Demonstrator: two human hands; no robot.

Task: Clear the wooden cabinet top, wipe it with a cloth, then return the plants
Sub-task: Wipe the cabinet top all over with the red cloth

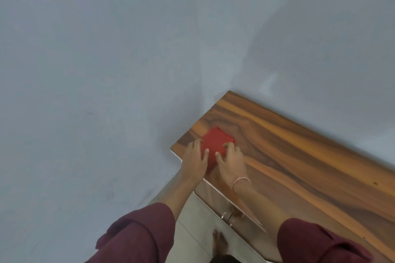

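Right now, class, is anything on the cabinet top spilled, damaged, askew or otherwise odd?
Nothing stands out. The left hand and right hand press a folded red cloth on the wooden cabinet top near its end. No spill or damage shows; two tiny dark specks in the wood are too small to judge.

My left hand (pixel 194 157) pressing a folded red cloth (pixel 215 145), my right hand (pixel 232 159) beside it, fingers curled on the cloth's other edge, wooden cabinet top (pixel 299 156) beneath both, pink bracelet (pixel 240 182) at my right wrist, blue-grey wall (pixel 128 60) beyond my fingertips.
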